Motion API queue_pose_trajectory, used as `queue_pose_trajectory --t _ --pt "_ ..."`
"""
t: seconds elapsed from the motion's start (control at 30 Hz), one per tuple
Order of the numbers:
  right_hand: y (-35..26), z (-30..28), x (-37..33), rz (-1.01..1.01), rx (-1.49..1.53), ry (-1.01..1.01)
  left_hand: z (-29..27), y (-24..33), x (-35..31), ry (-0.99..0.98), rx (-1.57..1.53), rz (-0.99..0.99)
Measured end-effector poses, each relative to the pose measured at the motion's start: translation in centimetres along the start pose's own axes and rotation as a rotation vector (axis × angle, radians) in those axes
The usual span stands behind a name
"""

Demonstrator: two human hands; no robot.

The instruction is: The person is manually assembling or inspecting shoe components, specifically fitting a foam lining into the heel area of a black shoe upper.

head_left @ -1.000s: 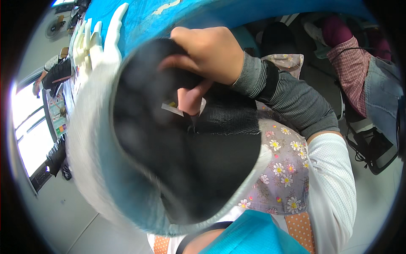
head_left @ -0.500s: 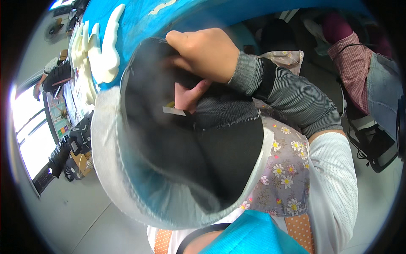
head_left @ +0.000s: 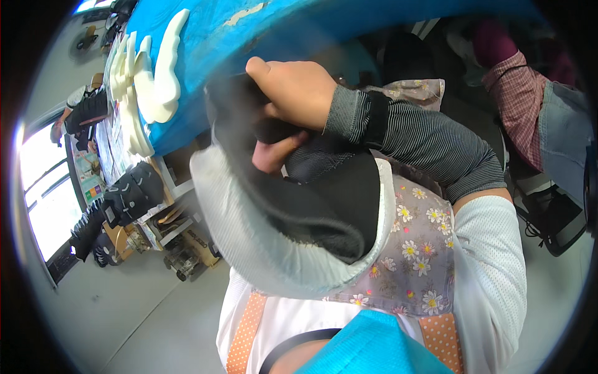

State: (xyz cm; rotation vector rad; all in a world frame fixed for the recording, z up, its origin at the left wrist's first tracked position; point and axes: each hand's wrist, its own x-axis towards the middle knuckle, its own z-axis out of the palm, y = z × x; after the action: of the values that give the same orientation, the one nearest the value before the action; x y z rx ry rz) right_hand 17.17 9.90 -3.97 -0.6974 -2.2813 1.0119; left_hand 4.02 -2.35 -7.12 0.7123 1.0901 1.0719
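A black fabric piece [head_left: 330, 212] with a broad white padded edge [head_left: 268, 249] hangs in folds before my chest; its exact kind I cannot make out. My right hand [head_left: 293, 90] curls over the dark upper part, thumb on top, fingers closed round the cloth. Just below it, my left hand [head_left: 274, 153] shows between the folds, only its thumb side visible, closed on the same cloth. A grey knit cuff [head_left: 317, 163] covers that wrist, and the cloth hides the rest of the left forearm. Motion blurs the upper left edge.
On the blue-covered table [head_left: 212, 56] ahead lie several cream, wavy-edged shaped pieces [head_left: 165, 81]. Black padded items [head_left: 134, 193] sit at the left, beside a low wooden-topped stand [head_left: 180, 230]. Another person in a checked sleeve [head_left: 520, 106] is at the right.
The fabric piece has swung right and narrowed, folding together. My right hand has shifted slightly left and down. A small pale tag beside my left hand no longer shows.
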Motion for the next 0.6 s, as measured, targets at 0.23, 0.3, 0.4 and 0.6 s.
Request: queue_pose_trajectory --t 0.23,0.3,0.4,0.6 --pt "1.5 -0.8 0.4 -0.082 -0.033 0.176 0.4 0.3 1.4 0.132 0.078 0.131" --pt "3.3 0.1 0.0 -0.067 0.173 0.152 0.7 0.5 1.4 0.137 0.080 0.155" --pt "2.6 -0.5 -1.1 0.017 0.436 0.143 1.2 0.5 1.0 0.144 0.095 0.187" --pt "1.9 -4.8 -3.8 -0.152 0.752 -0.058 3.3 0.1 0.2 0.146 0.238 0.279"
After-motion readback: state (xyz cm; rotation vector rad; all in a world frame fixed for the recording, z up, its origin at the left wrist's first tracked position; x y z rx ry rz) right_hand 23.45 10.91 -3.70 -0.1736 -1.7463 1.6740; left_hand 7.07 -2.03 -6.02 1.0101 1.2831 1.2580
